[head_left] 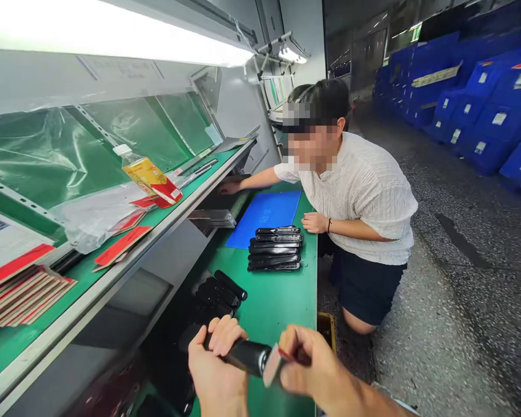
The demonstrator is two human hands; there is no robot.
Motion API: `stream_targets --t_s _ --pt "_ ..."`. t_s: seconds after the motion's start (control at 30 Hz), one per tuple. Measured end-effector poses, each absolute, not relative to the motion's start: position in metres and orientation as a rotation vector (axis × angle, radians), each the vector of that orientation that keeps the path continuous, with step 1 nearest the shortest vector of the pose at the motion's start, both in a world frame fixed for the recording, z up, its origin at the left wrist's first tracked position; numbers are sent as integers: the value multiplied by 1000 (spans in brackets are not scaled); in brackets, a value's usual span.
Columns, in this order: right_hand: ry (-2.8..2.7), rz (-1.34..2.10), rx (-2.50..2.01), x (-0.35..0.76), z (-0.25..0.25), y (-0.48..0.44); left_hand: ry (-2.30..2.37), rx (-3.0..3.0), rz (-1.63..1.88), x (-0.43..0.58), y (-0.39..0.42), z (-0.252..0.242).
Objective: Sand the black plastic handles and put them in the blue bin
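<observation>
Head view, looking down at 2 bare hands held above a green bench mat [282, 324]. The left hand [215, 365] curls its fingers [228, 336] snugly around a black cylindrical grip [247, 356], which lies crosswise with its end toward the right hand, seemingly steadied for the other hand's work. The right hand [316, 362] pinches a pale flat tab [272, 365] with a red edge at that end. Just past the left fingers lies a heap of black parts [219, 295]. Farther beyond the fingers, a row of at least 5 similar black pieces [274, 249] sits squared up beside a blue mat [264, 217]. Left of the fingers runs a shelf edge [113, 275]; right of them, the bench ends. Beyond all this, a co-worker [356, 197] leans over the bench.
</observation>
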State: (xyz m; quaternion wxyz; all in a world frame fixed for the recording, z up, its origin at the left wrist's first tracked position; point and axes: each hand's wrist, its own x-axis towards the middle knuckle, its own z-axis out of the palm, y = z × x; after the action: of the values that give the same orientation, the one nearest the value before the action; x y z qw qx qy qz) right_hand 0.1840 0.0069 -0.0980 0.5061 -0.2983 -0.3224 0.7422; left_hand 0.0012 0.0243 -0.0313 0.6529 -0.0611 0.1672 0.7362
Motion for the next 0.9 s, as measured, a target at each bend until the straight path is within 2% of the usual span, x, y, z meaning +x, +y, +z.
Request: stream_targets --t_s 0.13,0.33,0.5,0.73,0.9 --pt "-701 1646 -906 183 -95 10 424 -122 1756 -4 23 -28" --pt "-877 1750 -583 165 -90 -10 524 -80 1858 7 24 -26" --pt "-845 1361 -1076 173 -120 5 628 -110 1877 2 29 -23" --pt "-941 1430 -793 162 -111 -4 582 -130 1829 6 32 -20" --pt "-745 1272 -1084 171 -137 29 532 -172 1776 -4 31 -18"
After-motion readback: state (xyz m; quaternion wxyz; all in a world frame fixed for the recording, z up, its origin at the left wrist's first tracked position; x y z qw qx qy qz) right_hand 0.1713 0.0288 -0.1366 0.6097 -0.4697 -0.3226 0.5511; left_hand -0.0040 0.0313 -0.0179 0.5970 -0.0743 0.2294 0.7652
